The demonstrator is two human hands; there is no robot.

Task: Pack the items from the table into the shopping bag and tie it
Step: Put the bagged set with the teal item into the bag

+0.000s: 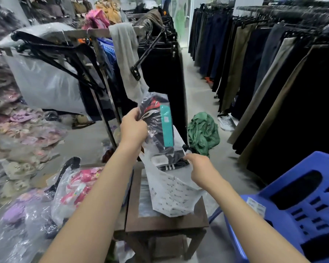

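Right now we see a clear plastic packet of dark folded clothing [157, 120], with a red and white print near its top and a teal strip label down its right side. It stands upright with its lower end inside the mouth of a white printed plastic shopping bag [171, 190]. Our left hand [134, 128] has its grip closed on the packet's left edge, about halfway up. Our right hand [201, 168] pinches the bag's rim at the right side of the opening, just below the packet, holding the mouth apart. More dark garments with white stripes show inside the bag.

The bag's bottom rests on a small dark brown wooden desk [165, 223]. Left of it lie clear bags of pink and purple goods [74, 188]. A blue plastic stool [296, 202] stands at the right. Around us, racks of dark hanging trousers [264, 63] line a grey floor, and a crumpled green cloth [202, 133] lies on it.
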